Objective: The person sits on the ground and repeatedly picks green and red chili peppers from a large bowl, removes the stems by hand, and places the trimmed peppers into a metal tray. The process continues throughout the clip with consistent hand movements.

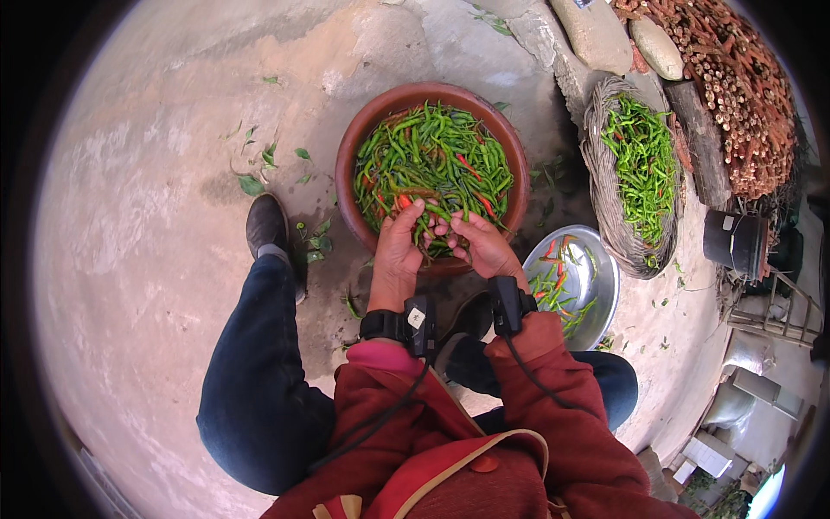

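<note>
My left hand (401,245) and my right hand (483,241) meet over the near rim of a round reddish-brown clay basin (346,170). Between their fingertips are a few green chili peppers (438,211), with both hands closed on them. Fingers partly hide how many each hand holds. The basin is filled with green chili peppers (428,143) in what looks like water, with a few red ones (468,167) among them. To the right of my right wrist stands a shiny metal bowl (606,285) with some green and red chilies (557,279) in it.
A woven basket (600,168) heaped with green chilies (639,162) lies at the right. Behind it are a log (700,139), large stones (593,32) and piled corncobs (746,97). A black bucket (733,243) stands farther right. Loose leaves (251,185) lie on the concrete floor near my left shoe (266,224).
</note>
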Demonstrator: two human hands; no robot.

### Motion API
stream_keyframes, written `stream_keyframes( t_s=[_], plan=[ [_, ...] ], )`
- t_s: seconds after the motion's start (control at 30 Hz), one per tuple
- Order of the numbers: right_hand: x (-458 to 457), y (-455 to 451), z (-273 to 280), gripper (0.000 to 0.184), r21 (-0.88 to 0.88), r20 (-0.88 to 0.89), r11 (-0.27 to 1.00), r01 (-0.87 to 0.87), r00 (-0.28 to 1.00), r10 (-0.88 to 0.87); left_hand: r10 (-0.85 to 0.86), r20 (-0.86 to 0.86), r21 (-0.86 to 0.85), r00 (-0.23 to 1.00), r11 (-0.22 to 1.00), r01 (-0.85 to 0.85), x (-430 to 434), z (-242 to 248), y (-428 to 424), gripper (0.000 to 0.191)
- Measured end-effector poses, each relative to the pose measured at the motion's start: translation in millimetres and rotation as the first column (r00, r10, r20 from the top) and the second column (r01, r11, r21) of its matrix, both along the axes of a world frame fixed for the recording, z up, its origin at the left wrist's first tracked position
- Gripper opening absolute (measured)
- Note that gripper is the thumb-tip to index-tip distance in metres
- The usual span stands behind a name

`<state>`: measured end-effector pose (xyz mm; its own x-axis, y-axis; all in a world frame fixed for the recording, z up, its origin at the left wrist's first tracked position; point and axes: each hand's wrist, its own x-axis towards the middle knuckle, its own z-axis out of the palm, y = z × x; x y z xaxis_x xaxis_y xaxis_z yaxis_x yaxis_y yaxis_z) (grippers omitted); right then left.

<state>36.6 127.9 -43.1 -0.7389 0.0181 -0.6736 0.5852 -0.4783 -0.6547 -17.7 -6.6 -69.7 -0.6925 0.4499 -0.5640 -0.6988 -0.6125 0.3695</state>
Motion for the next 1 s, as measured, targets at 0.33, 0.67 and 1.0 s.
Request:
stream_keyframes(
  t_s=[0.33,0.67,1.0],
  plan=[
    [8.0,-1.3,22.8,0.008,0.031,-0.067,0.975,0.22,0.974,-0.217,-0.042,-0.029,0.171,0.999,0.984,0.046,0.3,10.6,1.9,0.019],
    [22.8,-5.7,43.5,0.009,0.311,-0.133,0.941,0.129,0.987,-0.092,0.012,0.044,0.452,0.999,0.891,-0.031,4.1,27.4,-2.2,0.018],
    [34.4,-7.0,34.7,0.016,0.403,-0.249,0.912,0.08,0.968,0.025,-0.069,-0.045,0.264,0.997,0.961,0.078,6.3,39.3,-3.2,0.022]
  ],
)
